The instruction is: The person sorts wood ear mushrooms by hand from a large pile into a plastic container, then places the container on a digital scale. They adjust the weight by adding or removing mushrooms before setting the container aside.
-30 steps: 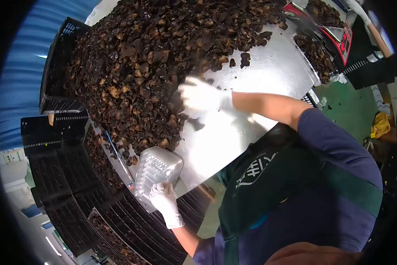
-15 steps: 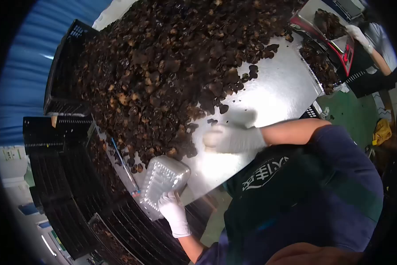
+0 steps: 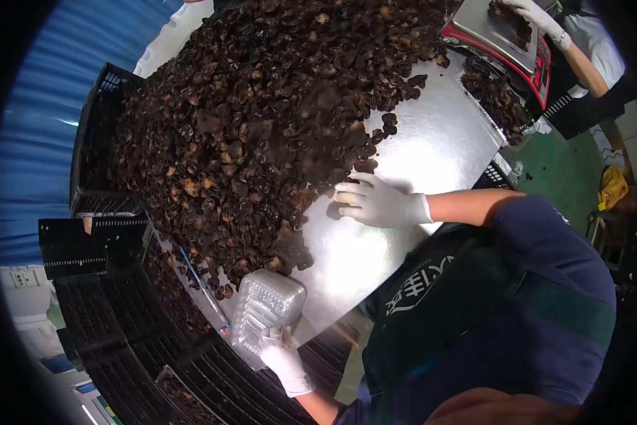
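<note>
A big heap of dark dried wood ear mushrooms [image 3: 226, 134] covers much of the metal table [image 3: 439, 127]. My right hand [image 3: 386, 202], in a white glove, reaches over bare metal to the heap's near edge. Its fingers are spread, with the tips beside a few dark pieces. At the table's near left corner sits a clear plastic tray [image 3: 267, 308] with ribbed walls. My left hand [image 3: 283, 358], gloved too, pinches the tray's near edge between thumb and fingers. No mushrooms show in the tray.
Black crates [image 3: 113, 297] stand along the left. A blue-handled thin tool [image 3: 194, 273] lies at the table's left edge. Far right, a co-worker's gloved hand [image 3: 534, 13] is over a red scale [image 3: 488, 41], near a filled tray [image 3: 492, 99].
My right hand, blurred before, has moved slightly up toward the heap and its fingers have spread. The left hand keeps hold of the tray. The co-worker's hand has shifted over the scale pan.
</note>
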A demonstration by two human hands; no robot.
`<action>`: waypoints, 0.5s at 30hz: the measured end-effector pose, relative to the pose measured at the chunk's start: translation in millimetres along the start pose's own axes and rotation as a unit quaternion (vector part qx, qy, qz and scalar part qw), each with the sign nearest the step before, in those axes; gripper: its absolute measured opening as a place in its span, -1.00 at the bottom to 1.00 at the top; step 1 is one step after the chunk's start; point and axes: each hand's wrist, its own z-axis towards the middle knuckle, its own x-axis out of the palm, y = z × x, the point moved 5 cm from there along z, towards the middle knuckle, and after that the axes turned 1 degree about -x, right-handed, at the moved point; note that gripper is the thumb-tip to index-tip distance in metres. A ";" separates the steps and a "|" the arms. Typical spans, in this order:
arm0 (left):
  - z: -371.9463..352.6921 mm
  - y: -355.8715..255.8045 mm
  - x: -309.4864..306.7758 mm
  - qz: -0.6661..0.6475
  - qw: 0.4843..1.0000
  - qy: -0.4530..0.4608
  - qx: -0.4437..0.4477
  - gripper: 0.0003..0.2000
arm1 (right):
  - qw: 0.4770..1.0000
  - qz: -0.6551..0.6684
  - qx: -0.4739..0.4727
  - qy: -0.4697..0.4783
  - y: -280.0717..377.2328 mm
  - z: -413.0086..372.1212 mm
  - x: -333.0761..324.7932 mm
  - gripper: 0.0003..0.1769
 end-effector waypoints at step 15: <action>-4.3 -9.0 6.4 0.140 0.987 -0.026 0.068 -0.98 | 0.978 -0.074 0.148 -0.124 -144.4 54.6 -16.7 -0.79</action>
